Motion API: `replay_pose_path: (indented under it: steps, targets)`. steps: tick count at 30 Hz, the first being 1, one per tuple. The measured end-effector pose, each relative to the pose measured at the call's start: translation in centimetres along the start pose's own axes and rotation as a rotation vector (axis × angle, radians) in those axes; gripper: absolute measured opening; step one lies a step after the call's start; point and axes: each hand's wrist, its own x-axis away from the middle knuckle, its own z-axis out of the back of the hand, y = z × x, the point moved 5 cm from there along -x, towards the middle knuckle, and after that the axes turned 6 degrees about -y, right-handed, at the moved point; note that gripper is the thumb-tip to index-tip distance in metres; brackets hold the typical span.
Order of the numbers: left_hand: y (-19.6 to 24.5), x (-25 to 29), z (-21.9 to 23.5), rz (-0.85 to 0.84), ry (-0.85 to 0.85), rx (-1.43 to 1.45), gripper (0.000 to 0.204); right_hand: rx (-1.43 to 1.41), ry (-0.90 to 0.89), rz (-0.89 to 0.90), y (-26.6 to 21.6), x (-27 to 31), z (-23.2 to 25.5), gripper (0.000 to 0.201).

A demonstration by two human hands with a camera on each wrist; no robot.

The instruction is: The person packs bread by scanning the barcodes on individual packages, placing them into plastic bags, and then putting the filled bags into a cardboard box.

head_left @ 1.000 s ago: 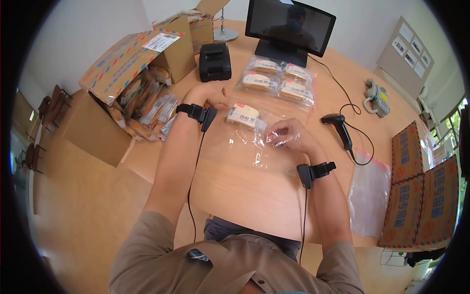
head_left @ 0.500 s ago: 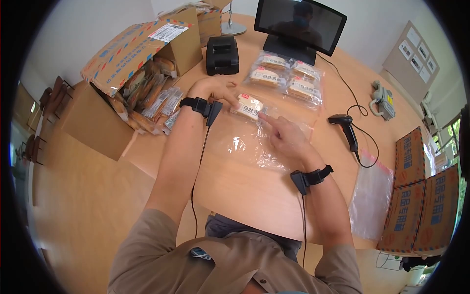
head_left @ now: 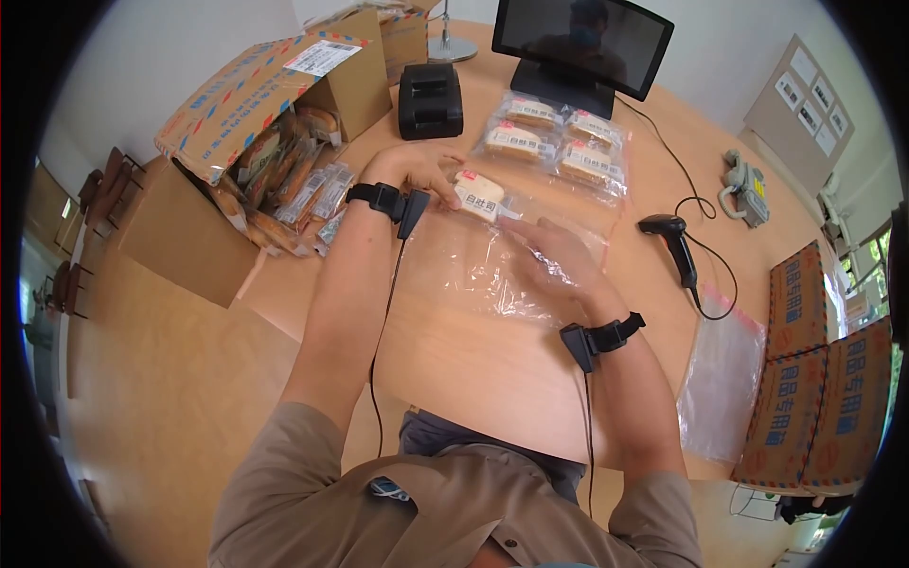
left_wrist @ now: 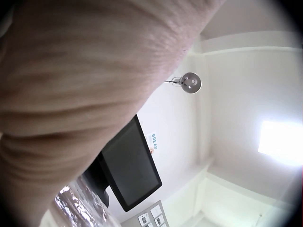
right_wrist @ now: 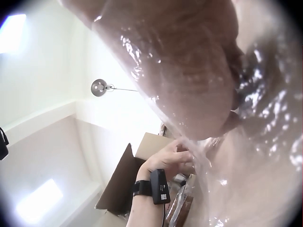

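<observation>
A wrapped pack of white toast point(head_left: 478, 197) with a printed label sits near the middle of the table, at the far end of a large clear plastic bag point(head_left: 478, 284). My left hand point(head_left: 417, 170) grips the pack at its left edge, thumb against the near side. From the right, my right hand point(head_left: 554, 254) reaches in with the index finger stretched to the pack's near right corner. Clear film lies over the right hand point(right_wrist: 184, 71) in the right wrist view, so it is inside the bag. Its thumb is hidden. The left wrist view shows mostly the left wrist point(left_wrist: 80, 85).
Behind lies a clear bag with several toast packs point(head_left: 516, 142). A carton point(head_left: 256, 95) of wrapped breads stands left, near a black printer point(head_left: 430, 102). Beyond is a monitor point(head_left: 582, 47). On the right are a scanner point(head_left: 672, 248), flat bags point(head_left: 720, 379), cartons point(head_left: 810, 379) and a telephone point(head_left: 745, 189).
My left hand has come onto the pack's left edge. My right hand has moved from the bag's near side to the pack's right corner. The pack has shifted slightly away from me.
</observation>
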Motion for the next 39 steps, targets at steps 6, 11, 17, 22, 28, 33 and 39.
replay_pose_path:
  steps: [6,11,17,22,28,33,39]
  targets:
    - [2.3,1.2,-1.4,-0.010,-0.048,-0.163,0.116,-0.076,0.044,-0.122,-0.4,-0.2,0.0,0.046]
    - [2.5,0.9,-1.8,-0.035,-0.057,-0.234,0.119,-0.208,-0.130,-0.250,0.5,-0.1,0.6,0.044]
    - [2.9,1.1,-1.9,0.002,-0.050,-0.276,0.126,-0.158,0.024,-0.089,-1.7,0.7,1.1,0.041]
    - [3.6,0.9,-2.4,0.044,0.050,-0.509,0.126,-0.140,0.179,-0.023,0.9,-0.1,-0.6,0.040]
    - [4.5,0.5,-2.9,-0.011,0.146,-0.575,0.113,-0.617,-0.206,-0.253,3.4,0.6,1.2,0.042]
    - [4.4,0.7,-2.4,0.032,0.149,-0.538,0.106,-0.907,-0.244,-0.288,4.4,2.3,3.5,0.035]
    - [1.1,3.4,5.6,-0.044,0.389,-0.413,0.095,-0.646,-0.103,-0.475,4.5,5.4,12.8,0.027]
